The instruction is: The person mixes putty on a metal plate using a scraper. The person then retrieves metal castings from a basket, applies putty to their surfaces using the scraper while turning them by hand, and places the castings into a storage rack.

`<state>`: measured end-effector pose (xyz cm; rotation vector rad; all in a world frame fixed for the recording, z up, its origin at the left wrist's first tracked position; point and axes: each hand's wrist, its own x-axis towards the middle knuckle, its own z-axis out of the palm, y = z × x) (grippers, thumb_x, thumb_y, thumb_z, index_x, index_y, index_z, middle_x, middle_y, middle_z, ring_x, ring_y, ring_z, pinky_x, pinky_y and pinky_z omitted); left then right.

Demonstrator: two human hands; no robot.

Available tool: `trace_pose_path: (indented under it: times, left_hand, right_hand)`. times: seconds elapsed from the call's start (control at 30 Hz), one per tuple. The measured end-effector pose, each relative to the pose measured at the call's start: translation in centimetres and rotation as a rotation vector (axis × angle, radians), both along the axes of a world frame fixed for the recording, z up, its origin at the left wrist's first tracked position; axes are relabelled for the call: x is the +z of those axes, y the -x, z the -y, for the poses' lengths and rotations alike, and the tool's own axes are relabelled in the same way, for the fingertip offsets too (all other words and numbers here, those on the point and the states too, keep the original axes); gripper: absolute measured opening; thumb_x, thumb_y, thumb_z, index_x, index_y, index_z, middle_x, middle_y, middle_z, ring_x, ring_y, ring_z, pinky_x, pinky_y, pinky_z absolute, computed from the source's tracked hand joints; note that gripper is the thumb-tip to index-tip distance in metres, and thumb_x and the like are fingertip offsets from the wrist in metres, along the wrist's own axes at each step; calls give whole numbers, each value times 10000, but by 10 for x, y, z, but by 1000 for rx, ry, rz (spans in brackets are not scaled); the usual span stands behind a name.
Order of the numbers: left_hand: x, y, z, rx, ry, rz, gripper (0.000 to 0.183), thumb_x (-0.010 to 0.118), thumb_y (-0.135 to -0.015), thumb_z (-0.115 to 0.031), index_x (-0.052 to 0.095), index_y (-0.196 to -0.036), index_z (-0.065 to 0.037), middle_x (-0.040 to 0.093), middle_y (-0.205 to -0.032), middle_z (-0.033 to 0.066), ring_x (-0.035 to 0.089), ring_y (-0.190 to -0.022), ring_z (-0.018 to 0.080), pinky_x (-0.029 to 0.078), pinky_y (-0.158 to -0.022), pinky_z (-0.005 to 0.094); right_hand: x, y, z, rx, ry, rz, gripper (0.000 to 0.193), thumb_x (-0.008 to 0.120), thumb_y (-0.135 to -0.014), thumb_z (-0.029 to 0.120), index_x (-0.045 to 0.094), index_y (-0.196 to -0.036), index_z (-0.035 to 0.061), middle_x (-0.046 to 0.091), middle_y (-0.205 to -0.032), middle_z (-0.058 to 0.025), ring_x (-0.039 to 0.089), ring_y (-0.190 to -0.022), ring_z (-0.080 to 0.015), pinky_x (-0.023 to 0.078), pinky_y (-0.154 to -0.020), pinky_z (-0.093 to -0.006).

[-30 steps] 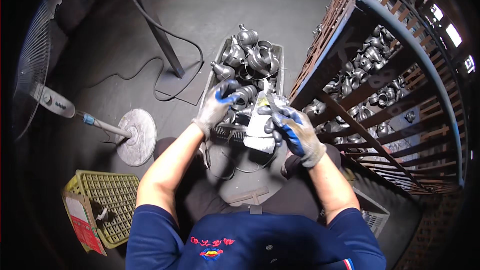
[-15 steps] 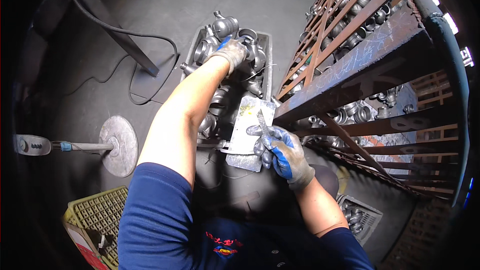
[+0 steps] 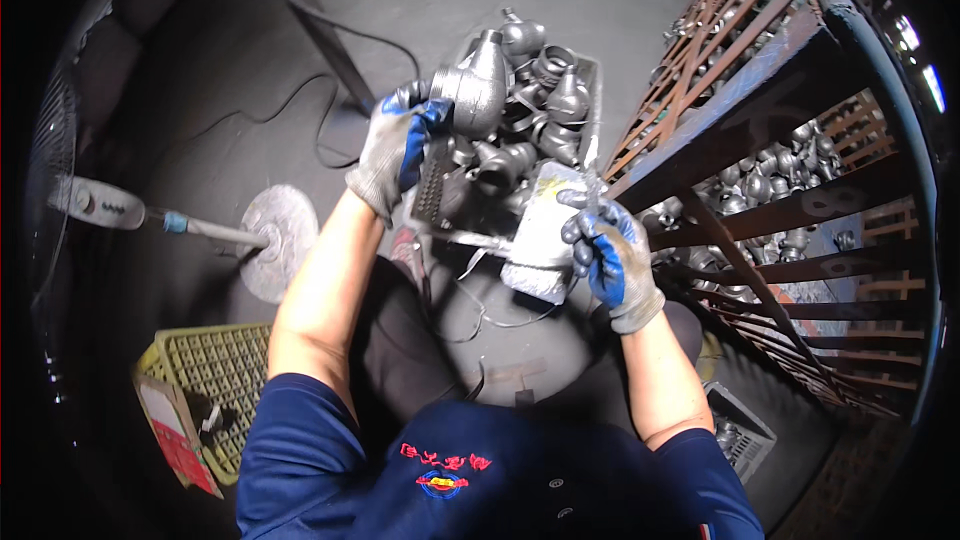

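Note:
My left hand (image 3: 392,145), in a grey glove with blue patches, grips a grey metal casting (image 3: 480,95) with a rounded body and a tapered neck, held above the crate. The neck points up and away. More castings (image 3: 495,168) lie heaped in the crate (image 3: 598,90) below it. My right hand (image 3: 612,255), gloved too, is closed around a narrow flat metal tool (image 3: 592,178), possibly a file; its exact kind does not show. Beneath the tool, a pale slab (image 3: 545,240) with a yellowish stain lies across the crate's near right corner.
A rusty slatted metal cage (image 3: 740,130) full of castings stands close on the right. At left are a pedestal fan's round base (image 3: 278,240) and a yellow-green crate (image 3: 215,380). A dark cable (image 3: 325,130) loops over the floor. A grey crate (image 3: 745,425) sits at lower right.
My left hand has come out of the heap, back and to the left, with a casting in it. My right hand, still on the tool, sits slightly higher and further right in view.

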<state>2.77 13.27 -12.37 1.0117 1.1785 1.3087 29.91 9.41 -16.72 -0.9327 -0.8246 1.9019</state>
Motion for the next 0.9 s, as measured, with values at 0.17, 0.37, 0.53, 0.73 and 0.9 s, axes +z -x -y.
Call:
trace_pose_path:
  times: [0.17, 0.37, 0.53, 0.73, 0.9]
  left_hand:
    - [-19, -18, 78, 73, 129, 587, 196, 521, -876, -84, 581, -1039, 7, 624, -961, 81, 614, -848, 179, 511, -754, 301]
    - [-39, -24, 100, 69, 198, 491, 210, 514, -839, -24, 571, -1040, -9, 625, -964, 78, 616, -873, 168, 489, -814, 276]
    - [-49, -24, 93, 86, 282, 376, 248, 523, -826, -14, 552, -1073, -18, 623, -959, 69, 612, -848, 147, 495, -789, 272]
    - [-65, -20, 85, -42, 249, 747, 439, 528, -853, -109, 445, -1271, 2, 581, -1146, 149, 605, -1023, 273, 545, -802, 364]
    - [-64, -32, 81, -115, 295, 868, 473, 539, -861, -121, 404, -1299, -4, 544, -1197, 143, 577, -1067, 272, 522, -854, 389]
  right_hand:
    - [12, 31, -1, 35, -4, -5, 263, 579, -836, 75, 572, -1094, 21, 621, -788, -5, 407, -462, -9, 346, -398, -161]
    - [10, 58, -26, 95, -71, 35, 279, 595, -846, 84, 577, -1118, 24, 631, -786, 12, 427, -450, -7, 332, -380, -153]
    - [0, 60, -37, 136, -76, -126, 341, 550, -837, 25, 534, -1176, -14, 641, -896, -32, 449, -461, -6, 363, -385, -146]
    - [-4, 63, -50, 198, -111, -11, 354, 579, -844, 33, 526, -1191, -20, 646, -983, -63, 544, -601, -27, 440, -505, -147]
    - [-10, 62, -52, 235, -158, -16, 381, 602, -849, 61, 515, -1210, -24, 622, -1079, -80, 571, -739, -34, 465, -591, -161]
